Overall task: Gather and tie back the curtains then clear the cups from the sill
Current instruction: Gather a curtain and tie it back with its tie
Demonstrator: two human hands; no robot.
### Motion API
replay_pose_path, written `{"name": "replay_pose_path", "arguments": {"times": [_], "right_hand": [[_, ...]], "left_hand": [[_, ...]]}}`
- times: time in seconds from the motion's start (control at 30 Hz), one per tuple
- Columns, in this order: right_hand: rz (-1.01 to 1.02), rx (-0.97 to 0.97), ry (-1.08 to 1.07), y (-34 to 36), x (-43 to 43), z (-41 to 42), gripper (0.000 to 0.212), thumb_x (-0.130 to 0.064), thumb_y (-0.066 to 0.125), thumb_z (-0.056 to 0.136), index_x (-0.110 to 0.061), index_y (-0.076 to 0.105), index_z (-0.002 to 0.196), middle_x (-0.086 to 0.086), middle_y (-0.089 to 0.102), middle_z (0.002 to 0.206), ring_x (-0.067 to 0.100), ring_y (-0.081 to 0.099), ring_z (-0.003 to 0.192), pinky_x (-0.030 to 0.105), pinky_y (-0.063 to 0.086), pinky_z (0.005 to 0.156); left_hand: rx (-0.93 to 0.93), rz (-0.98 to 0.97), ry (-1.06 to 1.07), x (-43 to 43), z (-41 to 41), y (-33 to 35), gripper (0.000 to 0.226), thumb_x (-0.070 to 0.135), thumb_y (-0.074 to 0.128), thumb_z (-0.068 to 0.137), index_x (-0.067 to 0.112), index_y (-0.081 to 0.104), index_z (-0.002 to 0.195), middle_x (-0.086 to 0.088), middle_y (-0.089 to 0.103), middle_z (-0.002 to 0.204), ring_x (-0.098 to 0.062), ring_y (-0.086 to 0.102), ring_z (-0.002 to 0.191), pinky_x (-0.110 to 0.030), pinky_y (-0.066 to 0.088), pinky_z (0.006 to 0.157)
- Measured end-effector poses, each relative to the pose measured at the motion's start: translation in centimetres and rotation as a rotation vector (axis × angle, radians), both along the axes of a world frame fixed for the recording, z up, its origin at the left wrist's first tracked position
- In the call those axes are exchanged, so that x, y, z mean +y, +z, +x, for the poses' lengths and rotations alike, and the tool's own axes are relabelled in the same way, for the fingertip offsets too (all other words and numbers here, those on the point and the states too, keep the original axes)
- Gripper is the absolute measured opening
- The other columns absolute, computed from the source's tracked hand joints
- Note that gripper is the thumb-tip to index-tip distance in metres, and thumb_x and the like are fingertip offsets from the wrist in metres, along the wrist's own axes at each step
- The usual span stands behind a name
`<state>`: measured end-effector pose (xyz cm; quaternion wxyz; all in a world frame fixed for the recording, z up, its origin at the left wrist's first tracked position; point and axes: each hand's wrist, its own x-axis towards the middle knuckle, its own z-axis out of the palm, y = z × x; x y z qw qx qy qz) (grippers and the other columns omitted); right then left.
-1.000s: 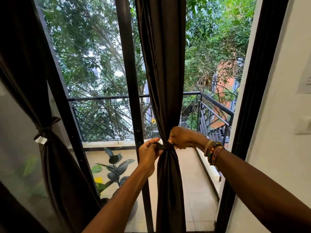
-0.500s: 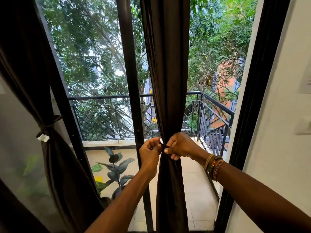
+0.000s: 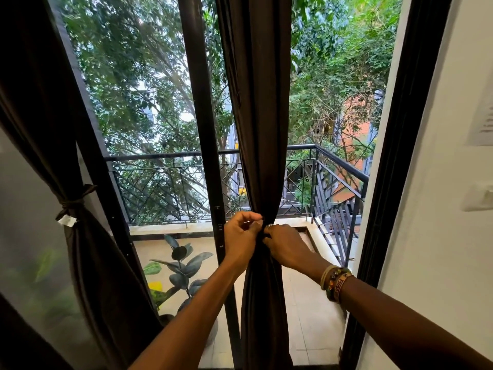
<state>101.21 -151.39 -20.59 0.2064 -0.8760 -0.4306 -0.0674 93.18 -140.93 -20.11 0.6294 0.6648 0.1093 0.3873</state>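
A dark brown curtain [image 3: 260, 124] hangs gathered in front of the middle of the glass door. My left hand [image 3: 240, 236] and my right hand [image 3: 285, 248] meet at its narrow waist, and both pinch the tie band there. The band itself is almost hidden between my fingers. A second dark curtain [image 3: 88, 263] at the left is bound by a knotted tie [image 3: 70, 205] with a white tag. No cups and no sill show in this view.
A black door frame [image 3: 198, 129] runs up just left of the curtain. Beyond the glass lie a balcony with a black railing [image 3: 341, 166] and a potted plant [image 3: 181, 265]. A white wall [image 3: 440, 236] with a switch is at the right.
Both hands have stayed at the curtain's waist and shifted closer together. My right hand has dropped a little below the left, and the view has drifted slightly left.
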Motion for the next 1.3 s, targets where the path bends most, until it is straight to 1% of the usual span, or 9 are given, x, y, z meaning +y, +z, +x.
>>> {"name": "replay_pose_path", "arguments": {"times": [0.1, 0.23, 0.33, 0.4, 0.5, 0.77, 0.93, 1.1, 1.3], "right_hand": [[0.108, 0.065, 0.019, -0.9, 0.0, -0.4, 0.031, -0.045, 0.056, 0.091, -0.02, 0.069, 0.102, 0.004, 0.072, 0.092, 0.025, 0.066, 0.085, 0.038, 0.052, 0.073], [0.279, 0.047, 0.002, -2.0, 0.2, -0.9, 0.026, -0.034, 0.052, 0.098, -0.018, 0.072, 0.105, 0.006, 0.072, 0.092, 0.026, 0.065, 0.085, 0.032, 0.045, 0.067], [0.33, 0.041, 0.023, -2.6, 0.5, -1.4, 0.025, -0.028, 0.051, 0.1, -0.014, 0.071, 0.107, 0.009, 0.072, 0.097, 0.029, 0.065, 0.09, 0.035, 0.046, 0.073], [0.348, 0.075, 0.057, -2.6, 0.4, -1.3, 0.023, -0.025, 0.054, 0.099, -0.012, 0.071, 0.107, 0.01, 0.073, 0.099, 0.03, 0.065, 0.092, 0.036, 0.047, 0.077], [0.38, 0.093, 0.097, -2.2, 0.0, -1.2, 0.022, -0.023, 0.056, 0.098, -0.012, 0.073, 0.106, 0.008, 0.073, 0.093, 0.028, 0.066, 0.087, 0.033, 0.046, 0.074], [0.399, -0.076, 0.064, -3.0, -0.6, -1.1, 0.029, -0.028, 0.051, 0.099, -0.016, 0.072, 0.114, 0.006, 0.074, 0.105, 0.026, 0.067, 0.095, 0.039, 0.054, 0.083], [0.294, -0.325, 0.077, -3.8, -0.8, -0.7, 0.038, -0.033, 0.042, 0.096, -0.014, 0.075, 0.1, 0.007, 0.071, 0.082, 0.027, 0.067, 0.07, 0.035, 0.056, 0.057], [0.235, -0.411, 0.048, -4.8, -1.1, -0.6, 0.036, -0.034, 0.043, 0.096, -0.016, 0.074, 0.097, 0.002, 0.071, 0.081, 0.021, 0.067, 0.069, 0.029, 0.054, 0.058], [0.283, -0.133, -0.01, -4.1, -1.2, -1.4, 0.045, -0.027, 0.049, 0.102, -0.017, 0.043, 0.146, 0.007, 0.072, 0.103, 0.029, 0.068, 0.092, 0.039, 0.055, 0.079]], "left_hand": [[-0.003, -0.029, -0.04, 0.4, -0.1, 0.0, 0.021, -0.007, 0.071, 0.083, 0.013, 0.067, 0.083, -0.002, 0.073, 0.082, -0.017, 0.071, 0.079, -0.026, 0.056, 0.069], [0.011, 0.04, 0.022, 0.8, -0.2, -1.1, 0.021, 0.0, 0.08, 0.076, 0.017, 0.069, 0.079, 0.0, 0.073, 0.077, -0.019, 0.072, 0.075, -0.033, 0.058, 0.07], [-0.015, 0.441, 0.184, 1.3, -0.6, -2.6, 0.022, 0.006, 0.077, 0.08, 0.027, 0.073, 0.082, 0.009, 0.072, 0.086, -0.013, 0.068, 0.085, -0.031, 0.055, 0.082], [-0.035, 0.818, 0.277, 2.1, -0.9, -3.8, 0.026, 0.002, 0.068, 0.084, 0.022, 0.076, 0.099, 0.002, 0.066, 0.101, -0.017, 0.058, 0.098, -0.021, 0.045, 0.088], [0.02, 1.112, 0.344, 3.2, -1.6, -5.1, 0.038, 0.016, 0.053, 0.09, 0.025, 0.068, 0.124, -0.008, 0.058, 0.116, -0.023, 0.049, 0.11, -0.029, 0.034, 0.092], [0.179, 1.218, 0.326, 3.3, -2.2, -5.2, 0.039, 0.033, 0.045, 0.093, 0.031, 0.056, 0.13, -0.008, 0.054, 0.114, -0.028, 0.049, 0.11, -0.038, 0.034, 0.092], [0.268, 1.244, 0.312, 3.1, -1.4, -3.7, 0.027, 0.037, 0.052, 0.083, 0.029, 0.065, 0.105, 0.001, 0.053, 0.1, -0.022, 0.048, 0.098, -0.036, 0.036, 0.079], [0.566, 1.38, 0.171, 2.9, -0.4, -1.4, 0.025, 0.042, 0.059, 0.09, 0.036, 0.064, 0.115, 0.005, 0.051, 0.117, -0.021, 0.041, 0.115, -0.034, 0.026, 0.09], [0.662, 1.493, 0.156, 2.6, 0.1, 0.8, 0.026, 0.035, 0.057, 0.094, 0.032, 0.064, 0.119, 0.002, 0.054, 0.126, -0.024, 0.042, 0.121, -0.039, 0.028, 0.096]]}}
